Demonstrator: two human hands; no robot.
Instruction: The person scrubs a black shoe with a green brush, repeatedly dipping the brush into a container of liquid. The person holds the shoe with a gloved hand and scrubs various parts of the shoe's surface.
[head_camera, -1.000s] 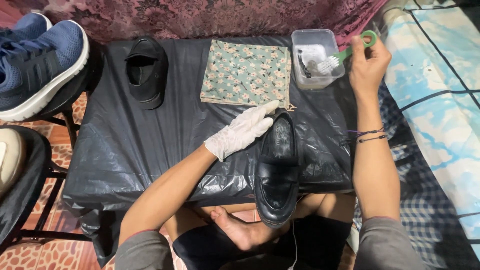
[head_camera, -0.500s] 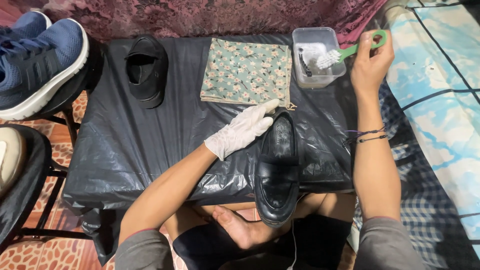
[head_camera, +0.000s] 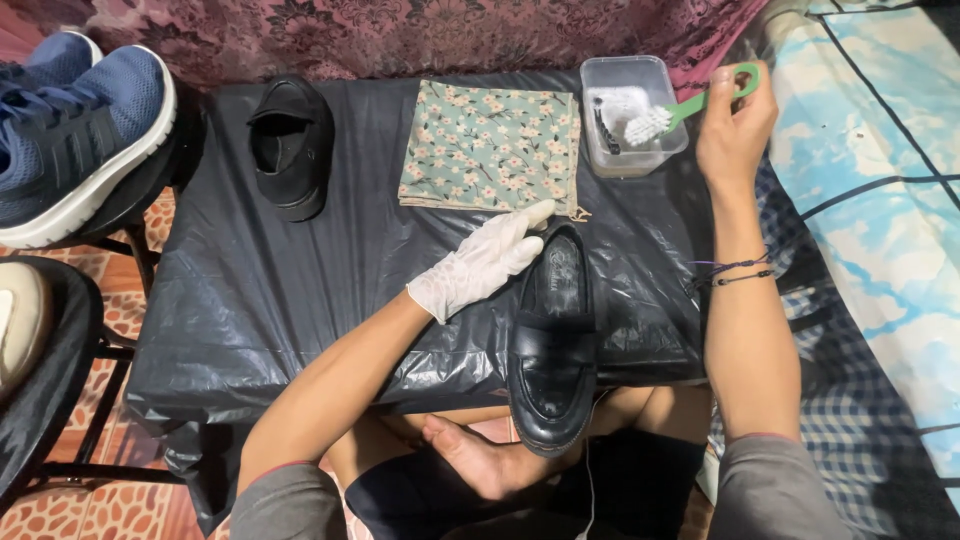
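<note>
White thin glove on left hand (head_camera: 480, 265); right hand (head_camera: 735, 125) bare, thin dark cord bracelets at wrist; short grey sleeves on both upper arms; bare feet

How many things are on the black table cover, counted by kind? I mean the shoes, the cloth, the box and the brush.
Black shoes: 2, one by the gloved left hand at, one at the far side
Flowered cloth: 1
Clear plastic box: 1
Green brush, held over the box by the right hand: 1
Total: 5
</note>
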